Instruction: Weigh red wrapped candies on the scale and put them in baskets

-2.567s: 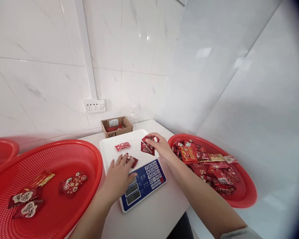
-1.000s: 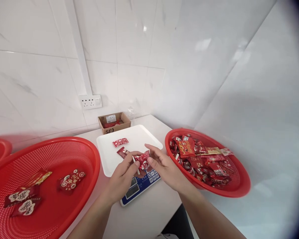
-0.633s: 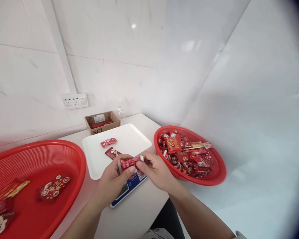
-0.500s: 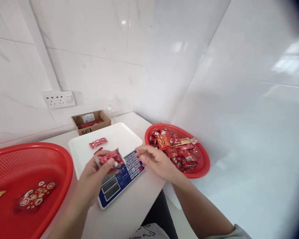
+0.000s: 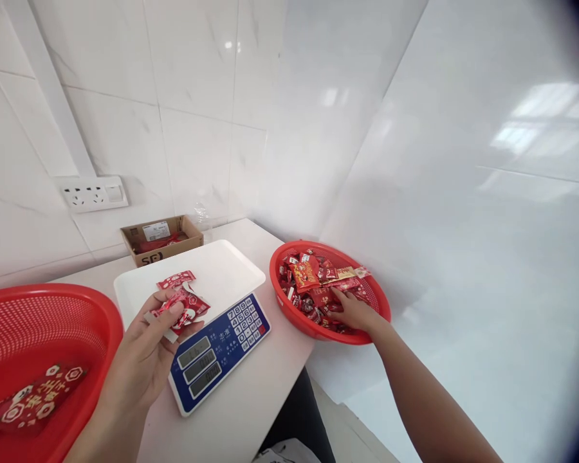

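Left hand (image 5: 145,354) gripped red packets (image 5: 187,310), long axes slanting roughly up-right; right hand (image 5: 358,314) reached into basket (image 5: 289,314), grip unclear.

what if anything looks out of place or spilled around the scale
I see no spill or damage. One small oddity: in the basket on the right, a pale packet end seems to lie across the far rim, while the other packets mostly sit inside.

A pale grey cloth top (image 5: 287,452) and black cloth trousers (image 5: 300,411) are worn, and both forearms (image 5: 419,386) are seen bare.
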The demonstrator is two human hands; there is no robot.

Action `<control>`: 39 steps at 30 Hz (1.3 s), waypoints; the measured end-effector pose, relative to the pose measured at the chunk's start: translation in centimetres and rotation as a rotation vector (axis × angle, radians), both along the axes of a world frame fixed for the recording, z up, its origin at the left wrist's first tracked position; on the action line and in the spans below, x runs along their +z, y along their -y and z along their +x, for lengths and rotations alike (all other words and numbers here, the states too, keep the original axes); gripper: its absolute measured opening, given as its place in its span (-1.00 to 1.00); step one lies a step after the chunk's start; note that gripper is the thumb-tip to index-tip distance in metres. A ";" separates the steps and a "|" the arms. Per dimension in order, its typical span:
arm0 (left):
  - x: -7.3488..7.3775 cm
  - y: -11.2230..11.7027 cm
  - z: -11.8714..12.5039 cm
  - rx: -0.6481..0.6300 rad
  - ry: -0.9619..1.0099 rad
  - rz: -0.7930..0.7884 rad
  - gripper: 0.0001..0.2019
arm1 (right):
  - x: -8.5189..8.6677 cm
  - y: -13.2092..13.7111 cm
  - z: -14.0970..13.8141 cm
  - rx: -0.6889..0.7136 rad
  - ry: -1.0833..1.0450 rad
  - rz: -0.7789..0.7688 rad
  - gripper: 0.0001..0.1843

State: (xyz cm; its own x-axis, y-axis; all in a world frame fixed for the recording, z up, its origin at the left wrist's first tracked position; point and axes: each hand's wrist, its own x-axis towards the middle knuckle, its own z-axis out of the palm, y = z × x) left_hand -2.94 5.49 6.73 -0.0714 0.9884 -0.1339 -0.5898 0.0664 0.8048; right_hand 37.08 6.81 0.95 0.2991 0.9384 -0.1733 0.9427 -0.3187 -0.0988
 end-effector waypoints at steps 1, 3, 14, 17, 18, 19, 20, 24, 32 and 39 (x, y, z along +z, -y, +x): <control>0.0 0.0 -0.1 -0.008 -0.009 0.003 -0.64 | -0.2 -0.3 -0.1 -0.006 -0.005 -0.009 -0.33; 0.0 0.0 -0.2 -0.014 -0.026 0.012 -0.66 | -0.1 -0.8 -0.1 -0.005 -0.033 -0.019 -0.47; 0.0 -0.1 -0.6 0.000 -0.070 0.028 -0.64 | 3.3 -1.6 0.7 0.097 -0.267 0.199 -0.64; 0.1 0.0 -0.6 0.007 -0.080 0.043 -0.65 | 3.5 -2.2 0.7 0.115 -0.268 0.181 -0.57; 0.1 0.0 -0.6 0.006 -0.085 0.048 -0.66 | 3.4 -2.4 0.6 0.141 -0.271 0.150 -0.57; 0.1 0.0 -0.6 0.004 -0.091 0.052 -0.67 | 3.2 -2.6 0.4 0.171 -0.271 0.111 -0.56; 0.1 0.0 -0.7 -0.001 -0.099 0.057 -0.67 | 2.9 -2.7 0.2 0.197 -0.265 0.071 -0.56; 0.2 0.1 -0.6 -0.015 -0.117 0.065 -0.67 | 1.1 -3.2 -0.9 0.212 -0.173 -0.021 -0.61; 0.5 0.4 -0.4 0.020 -0.107 0.092 -0.67 | 1.1 -3.7 -0.2 0.136 -0.097 -0.009 -0.69; 0.4 -0.1 -0.9 0.033 -0.080 0.075 -0.60 | 3.1 -3.5 0.8 0.016 -0.194 0.282 -0.71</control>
